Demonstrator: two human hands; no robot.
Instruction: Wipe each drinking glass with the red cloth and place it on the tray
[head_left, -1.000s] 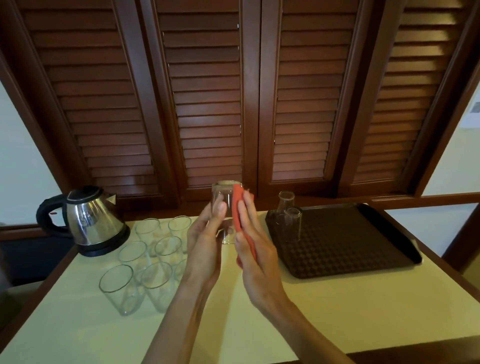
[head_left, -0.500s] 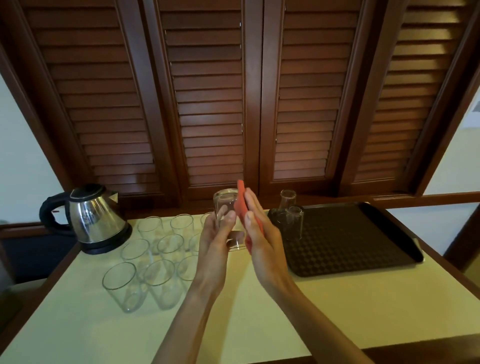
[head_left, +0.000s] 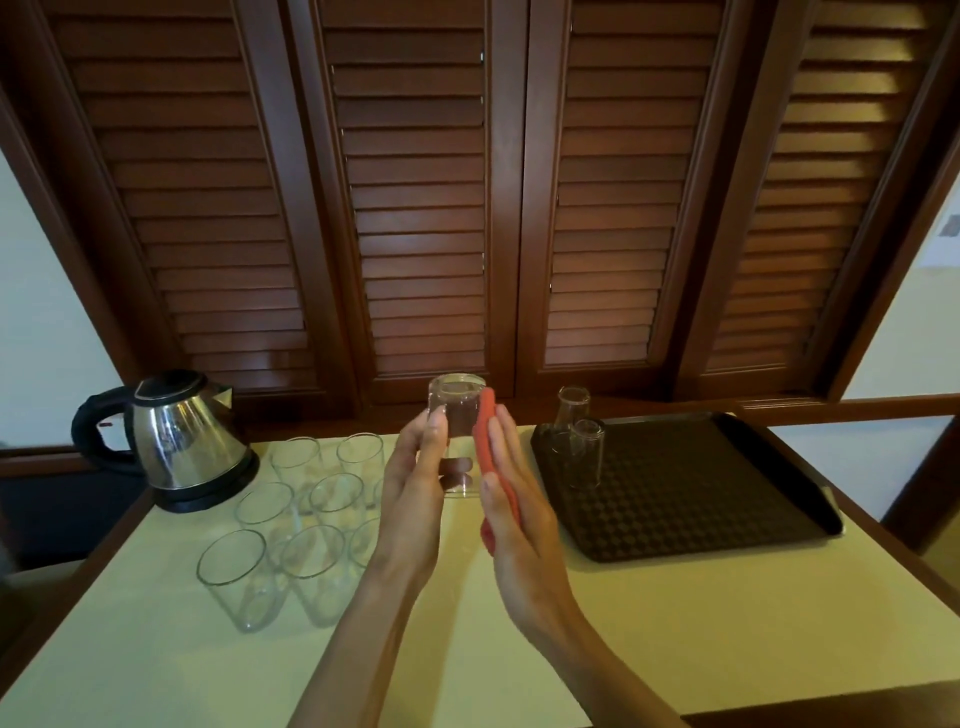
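Head view, and here's the count: eight upright glasses (head_left: 291, 530) cluster on the cream table (head_left: 675, 639) beside one steel kettle (head_left: 182, 447), two more glasses (head_left: 584, 447) stand upside down at the near-left corner of the dark tray (head_left: 727, 493), and one glass (head_left: 457, 421) is up in the air between both palms. The left hand (head_left: 415, 499) holds it with long, nearly straight fingers; the right hand (head_left: 514, 499), flat and fingers together, presses the single red cloth (head_left: 491, 457) against its side
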